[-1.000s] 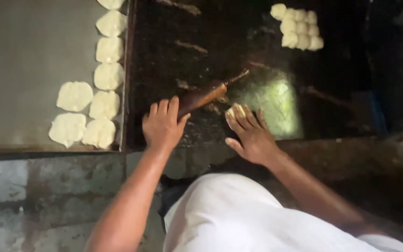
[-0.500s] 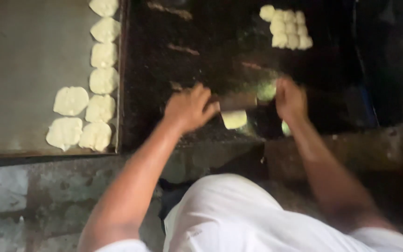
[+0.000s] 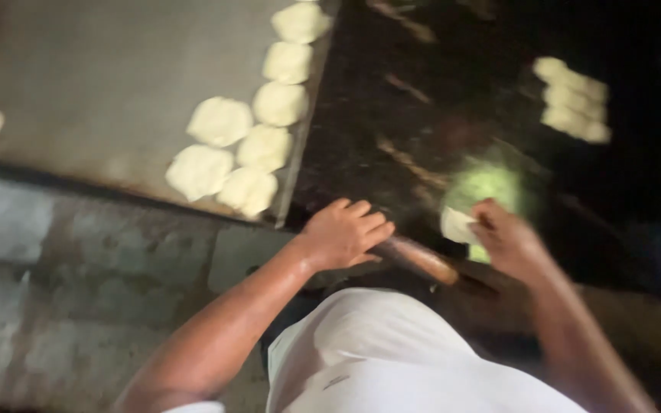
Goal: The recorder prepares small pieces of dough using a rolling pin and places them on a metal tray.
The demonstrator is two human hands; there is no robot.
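My left hand [image 3: 343,232] lies palm down on one end of a brown wooden rolling pin [image 3: 422,261] at the near edge of the dark stone counter [image 3: 422,115]. My right hand [image 3: 508,239] rests by the pin's other end, its fingers touching a small pale piece of dough [image 3: 457,225] on the counter. The picture is blurred, so the right hand's grip is hard to read.
Several flattened dough rounds [image 3: 258,126] lie in a column on a grey metal tray [image 3: 101,84] to the left. Further small dough pieces [image 3: 573,99] sit at the far right of the counter. A grey stone ledge [image 3: 78,252] runs below the tray.
The view has swung right and down. Both hands and the rolling pin have come back toward me to the counter's near edge; the dough piece lies just beyond the pin.
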